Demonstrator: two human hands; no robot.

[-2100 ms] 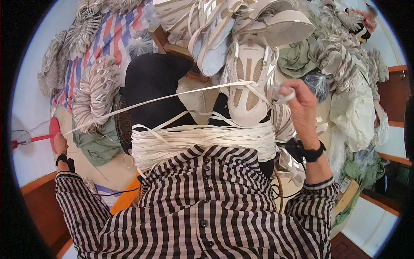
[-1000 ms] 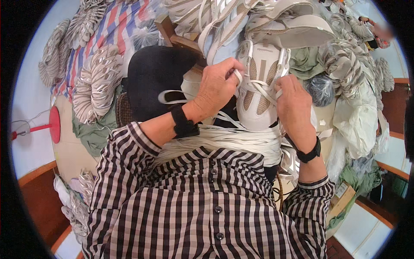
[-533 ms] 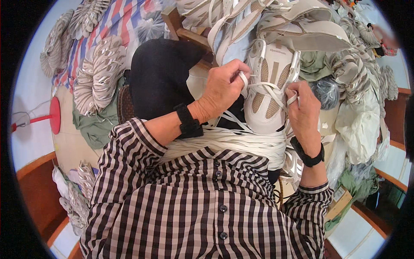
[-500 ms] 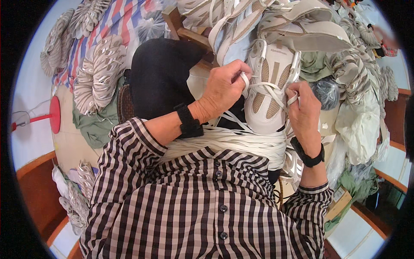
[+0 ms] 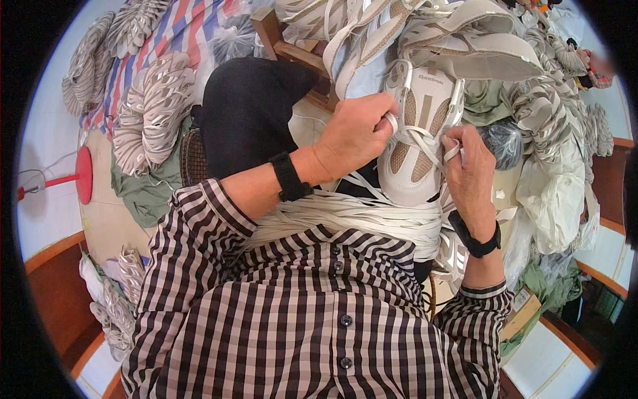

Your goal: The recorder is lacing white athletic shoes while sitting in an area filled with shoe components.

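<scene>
White shoe (image 5: 421, 158): crossed by lace (image 5: 419, 137).
Left hand (image 5: 359, 131): lace pinched in grip.
Right hand (image 5: 470, 161): lace pinched in grip.
Lace bundle (image 5: 352, 216): laid nearer than shoe.

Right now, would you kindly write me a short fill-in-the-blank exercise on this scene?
1. The left hand and right hand both grip the lace, whose colour is ____.
2. The toe of the shoe points ____ the checked shirt.
3. The wristbands are both ____ in colour.
4. At far left, the round disc is ____.

Missing words: white; toward; black; red.
</scene>
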